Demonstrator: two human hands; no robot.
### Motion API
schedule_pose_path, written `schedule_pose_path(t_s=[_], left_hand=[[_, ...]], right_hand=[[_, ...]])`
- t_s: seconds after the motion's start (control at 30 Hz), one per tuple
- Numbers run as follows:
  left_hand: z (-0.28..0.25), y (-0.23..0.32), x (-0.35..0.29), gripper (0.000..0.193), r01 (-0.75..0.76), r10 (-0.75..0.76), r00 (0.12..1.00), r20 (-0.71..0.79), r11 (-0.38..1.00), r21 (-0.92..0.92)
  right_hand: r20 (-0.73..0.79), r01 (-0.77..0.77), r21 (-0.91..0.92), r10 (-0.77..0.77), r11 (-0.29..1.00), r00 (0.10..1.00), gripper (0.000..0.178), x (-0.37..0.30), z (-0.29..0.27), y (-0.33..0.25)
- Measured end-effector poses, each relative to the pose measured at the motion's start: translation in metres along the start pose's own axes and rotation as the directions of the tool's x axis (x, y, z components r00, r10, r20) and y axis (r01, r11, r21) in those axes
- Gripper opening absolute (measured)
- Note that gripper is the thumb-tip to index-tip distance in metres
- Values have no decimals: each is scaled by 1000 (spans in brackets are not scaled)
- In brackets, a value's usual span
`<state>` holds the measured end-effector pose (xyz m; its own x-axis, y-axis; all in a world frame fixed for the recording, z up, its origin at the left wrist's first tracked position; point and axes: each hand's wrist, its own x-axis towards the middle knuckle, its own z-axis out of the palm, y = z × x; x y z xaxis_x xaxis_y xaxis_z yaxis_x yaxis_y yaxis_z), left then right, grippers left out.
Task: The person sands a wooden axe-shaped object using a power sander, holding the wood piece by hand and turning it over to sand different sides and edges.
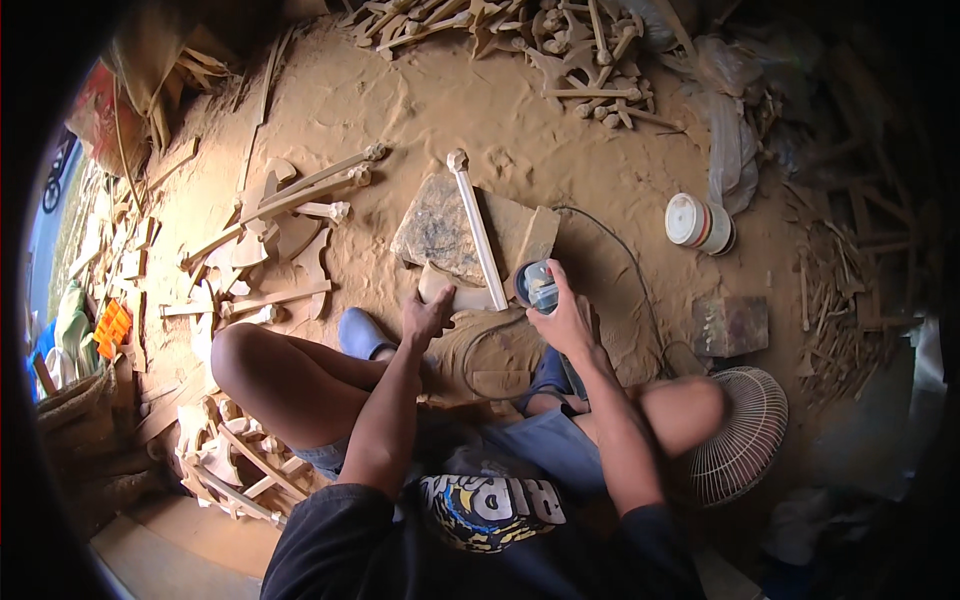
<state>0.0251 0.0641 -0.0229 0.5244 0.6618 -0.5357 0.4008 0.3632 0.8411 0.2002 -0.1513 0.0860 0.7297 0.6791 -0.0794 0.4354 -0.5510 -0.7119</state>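
head view: at frame centre the wooden spindle [476,228] runs up and slightly left from the hands, on a stone slab [440,232]. the left hand [426,318] presses its lower end, fingers spread; the right hand [562,318], fingers clamped around the power grinder [538,285], sits just right of it.

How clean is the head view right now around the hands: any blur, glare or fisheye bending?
Head view: warm, even light, no glare; left hand, right hand and the power tool are sharp enough; the wooden piece looks slightly bowed; the rim is black vignette, with the fan in dim shade.
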Motion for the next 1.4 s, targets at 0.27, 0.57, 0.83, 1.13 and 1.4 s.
schedule_pose_path(t_s=[0.27, 0.57, 0.83, 1.13, 1.4], left_hand=[[-3, -6, 6, 43, 13, -11, 999, 41, 998, -65], [2, -3, 10, 52, 120, -120, 993, 12, 991, -60], [0, 3, 8, 53, 132, -129, 991, 44, 989, -60], [-1, 5, 9, 54, 128, -127, 992, 23, 992, -15], [-1, 4, 5, 53, 80, -79, 996, -27, 997, 7]], right_hand=[[109, -113, -209, 138, 971, 984, 92, 7, 1, -20], [129, -158, -267, 198, 951, 972, 89, 8, 6, -32], [50, -100, -211, 113, 972, 992, 83, 10, 19, -25], [4, -216, -352, 232, 911, 973, 87, 29, 9, -22], [42, -156, -251, 172, 955, 984, 88, 8, 5, -14]])
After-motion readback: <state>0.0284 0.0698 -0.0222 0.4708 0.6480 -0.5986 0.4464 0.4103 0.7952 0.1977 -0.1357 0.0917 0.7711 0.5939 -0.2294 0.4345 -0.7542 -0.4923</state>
